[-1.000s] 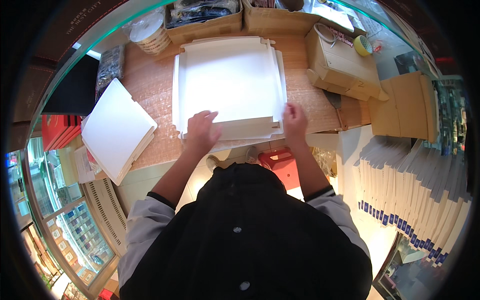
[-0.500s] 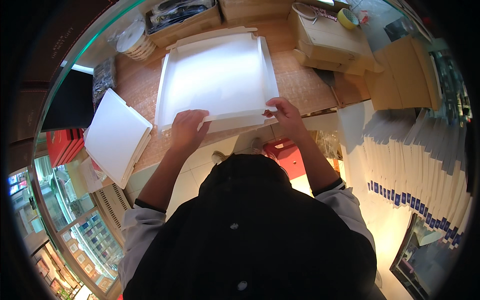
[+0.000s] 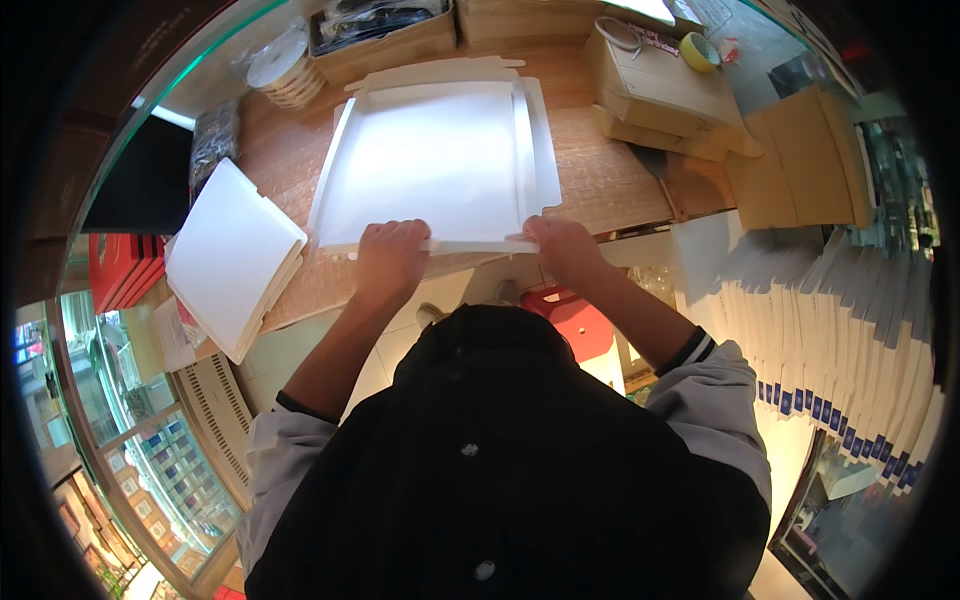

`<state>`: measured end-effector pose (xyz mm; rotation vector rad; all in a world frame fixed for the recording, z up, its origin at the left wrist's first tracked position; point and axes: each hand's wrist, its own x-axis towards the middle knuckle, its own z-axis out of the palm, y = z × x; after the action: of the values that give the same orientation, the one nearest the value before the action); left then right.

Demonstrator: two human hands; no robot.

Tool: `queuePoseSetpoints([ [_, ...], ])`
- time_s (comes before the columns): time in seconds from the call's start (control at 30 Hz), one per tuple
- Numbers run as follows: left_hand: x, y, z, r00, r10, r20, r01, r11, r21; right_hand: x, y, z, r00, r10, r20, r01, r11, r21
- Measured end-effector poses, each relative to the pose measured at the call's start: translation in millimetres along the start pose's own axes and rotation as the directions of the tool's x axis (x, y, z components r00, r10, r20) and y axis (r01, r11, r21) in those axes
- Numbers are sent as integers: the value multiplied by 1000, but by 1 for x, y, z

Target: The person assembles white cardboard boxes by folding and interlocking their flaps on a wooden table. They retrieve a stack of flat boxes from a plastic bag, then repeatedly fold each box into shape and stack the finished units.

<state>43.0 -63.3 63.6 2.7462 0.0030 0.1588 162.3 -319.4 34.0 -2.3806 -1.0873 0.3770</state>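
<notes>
Head view: the near flap of a flat white cardboard box blank (image 3: 430, 165) is pinched by the left hand (image 3: 388, 262) at seven o'clock and the right hand (image 3: 562, 248) at five o'clock, fingers closed on the edge. The blank is laid on the wooden counter (image 3: 600, 175). A stack of white boards (image 3: 230, 255) lies at nine o'clock, brown cartons (image 3: 660, 85) at two. An uneven fold could be caused if one hand presses ahead of the other.
</notes>
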Motion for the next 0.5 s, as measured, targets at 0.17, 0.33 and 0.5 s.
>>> queuePoseSetpoints([
  [0.17, -25, 30, -8, 979, 189, -82, -190, 982, -10, 6, 17, -7, 999, 1, -34, 1, 998, 66],
  [0.33, -96, -38, 26, 946, -321, -33, 225, 728, -647, -2, 23, -34, 998, 15, -55, -12, 998, 56],
  [0.5, -72, -56, -19, 867, -397, -301, 85, 712, -697, -13, 23, -45, 998, 44, 40, -47, 995, 83],
])
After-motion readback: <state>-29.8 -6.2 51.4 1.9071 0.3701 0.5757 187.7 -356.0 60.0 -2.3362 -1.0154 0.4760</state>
